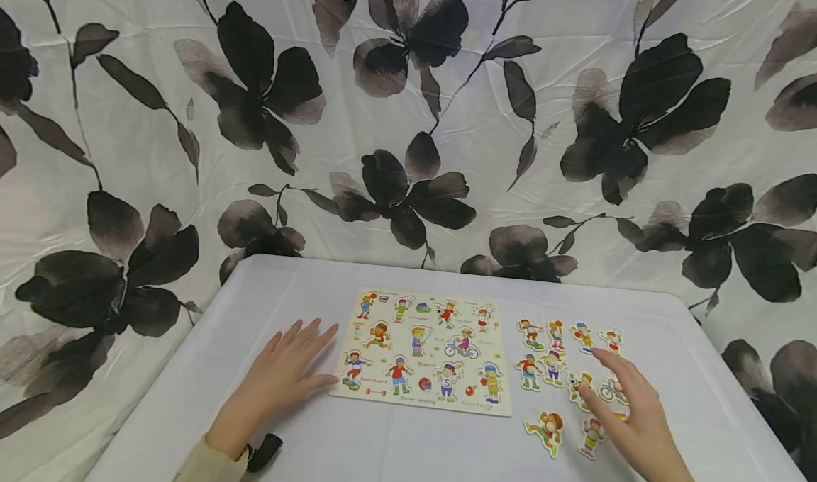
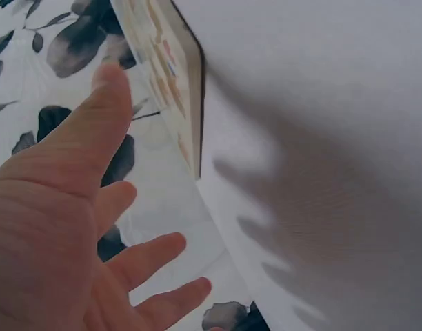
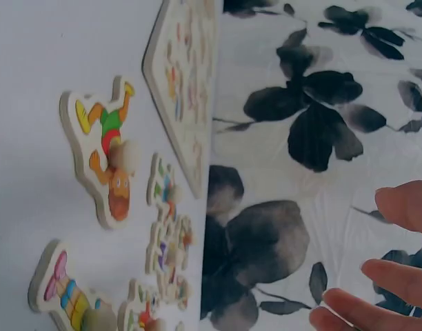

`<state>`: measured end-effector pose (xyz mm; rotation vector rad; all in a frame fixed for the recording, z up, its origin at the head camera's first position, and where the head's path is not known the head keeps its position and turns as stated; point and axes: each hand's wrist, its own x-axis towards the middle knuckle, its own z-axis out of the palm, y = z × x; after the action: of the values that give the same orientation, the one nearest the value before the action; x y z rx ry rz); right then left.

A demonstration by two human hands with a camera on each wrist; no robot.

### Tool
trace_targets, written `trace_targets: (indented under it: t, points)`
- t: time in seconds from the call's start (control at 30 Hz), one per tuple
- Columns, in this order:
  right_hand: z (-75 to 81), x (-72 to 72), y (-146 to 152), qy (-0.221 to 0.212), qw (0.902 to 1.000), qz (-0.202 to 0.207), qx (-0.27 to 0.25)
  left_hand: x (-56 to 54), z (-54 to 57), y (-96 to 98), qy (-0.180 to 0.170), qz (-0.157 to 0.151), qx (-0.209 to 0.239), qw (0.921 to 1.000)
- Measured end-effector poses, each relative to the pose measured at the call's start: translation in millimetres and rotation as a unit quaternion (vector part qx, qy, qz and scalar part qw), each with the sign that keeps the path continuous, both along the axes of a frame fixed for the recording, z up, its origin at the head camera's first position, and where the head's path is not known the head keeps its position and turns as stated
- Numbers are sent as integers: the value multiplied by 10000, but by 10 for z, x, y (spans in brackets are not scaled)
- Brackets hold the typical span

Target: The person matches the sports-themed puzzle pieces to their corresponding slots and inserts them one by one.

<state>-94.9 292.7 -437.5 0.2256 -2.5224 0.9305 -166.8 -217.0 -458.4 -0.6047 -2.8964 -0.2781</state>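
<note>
A flat puzzle board (image 1: 398,358) printed with sports figures lies on the white table. Left of it my left hand (image 1: 284,372) hovers with spread fingers, its thumb close to the board's edge; in the left wrist view the hand (image 2: 66,200) holds nothing. On the right, several knobbed puzzle pieces lie in loose rows. Over them is my right hand (image 1: 628,411), fingers apart and slightly bent, covering part of a few pieces. Nearest its fingertips are a soccer-player piece (image 1: 579,390) and a bicycle piece (image 1: 611,391). A runner piece (image 1: 545,432) lies closer to the front.
A green-and-pink figure piece (image 1: 592,436) lies beside the right hand. Farther back are a skateboarder piece (image 1: 530,333) and a tennis piece (image 1: 611,339). Behind the table (image 1: 287,283) hangs a floral cloth (image 1: 498,135). A black strap (image 1: 264,454) is at the left wrist.
</note>
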Motion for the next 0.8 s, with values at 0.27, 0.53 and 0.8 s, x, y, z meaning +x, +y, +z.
trace_targets:
  t: [0.27,0.53,0.8]
  points:
    - [-53,52,-126,-266,9994,74,230,-74,55,92,-814,78,-93,9966]
    - [-144,64,-190,147,9982,566,143,-198,79,118,-1856,210,57,9824]
    - [-214,32,-218,439,9937,998,250,-341,147,146,-2676,416,269,9623]
